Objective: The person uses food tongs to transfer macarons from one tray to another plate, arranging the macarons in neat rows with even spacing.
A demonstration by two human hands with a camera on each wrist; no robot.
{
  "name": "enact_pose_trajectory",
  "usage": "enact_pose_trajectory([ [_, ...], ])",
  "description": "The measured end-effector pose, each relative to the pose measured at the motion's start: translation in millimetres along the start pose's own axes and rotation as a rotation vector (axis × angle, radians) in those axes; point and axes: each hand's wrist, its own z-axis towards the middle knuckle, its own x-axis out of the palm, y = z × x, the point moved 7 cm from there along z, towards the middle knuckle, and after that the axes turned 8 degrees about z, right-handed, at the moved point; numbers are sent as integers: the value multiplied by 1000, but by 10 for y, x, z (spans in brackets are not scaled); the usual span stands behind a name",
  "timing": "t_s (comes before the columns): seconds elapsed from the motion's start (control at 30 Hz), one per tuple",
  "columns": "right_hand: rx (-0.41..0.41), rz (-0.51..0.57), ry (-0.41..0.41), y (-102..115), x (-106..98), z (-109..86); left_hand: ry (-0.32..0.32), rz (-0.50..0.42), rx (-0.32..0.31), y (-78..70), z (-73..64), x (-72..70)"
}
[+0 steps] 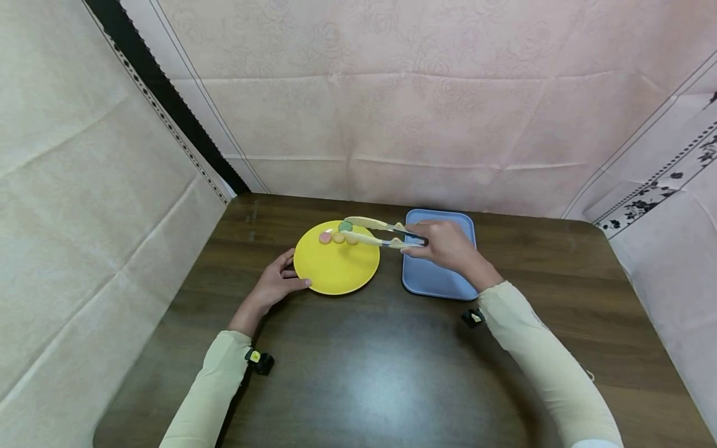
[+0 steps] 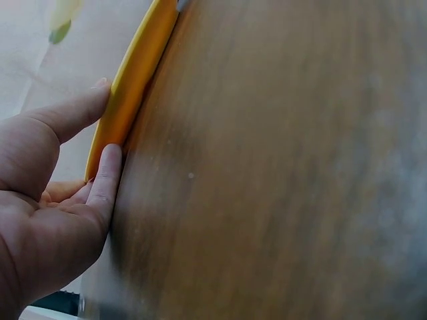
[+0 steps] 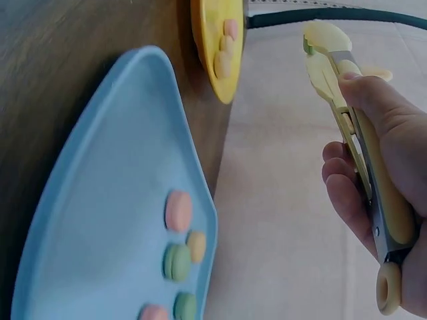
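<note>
My right hand [image 1: 445, 244] grips cream-coloured tongs [image 3: 370, 153], seen closely in the right wrist view. Their tips reach over the yellow plate [image 1: 336, 274], with a green macaron [image 1: 345, 226] between them. One pink macaron [image 1: 325, 238] and two yellow macarons [image 1: 338, 238] lie in a row on that plate. At the plate's left rim is my left hand [image 1: 273, 285]; the left wrist view shows thumb and fingers holding the edge. Below my right hand lies the blue tray [image 1: 434, 280]. In the right wrist view it bears several macarons [image 3: 178, 261], pink, green and yellow.
Plate and tray stand side by side on a dark wooden table [image 1: 358, 367], toward its far edge. Pale patterned cloth [image 1: 392, 112] hangs behind the table and along both sides. A black wrist camera [image 1: 260, 361] sits on each forearm.
</note>
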Motion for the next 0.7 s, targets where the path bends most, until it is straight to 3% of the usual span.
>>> enact_pose_trajectory([
  [0.4, 37, 45, 115, 52, 511, 205, 0, 9, -13, 16, -4, -16],
  [0.7, 66, 52, 174, 43, 731, 249, 2, 4, -6, 3, 4, 0],
])
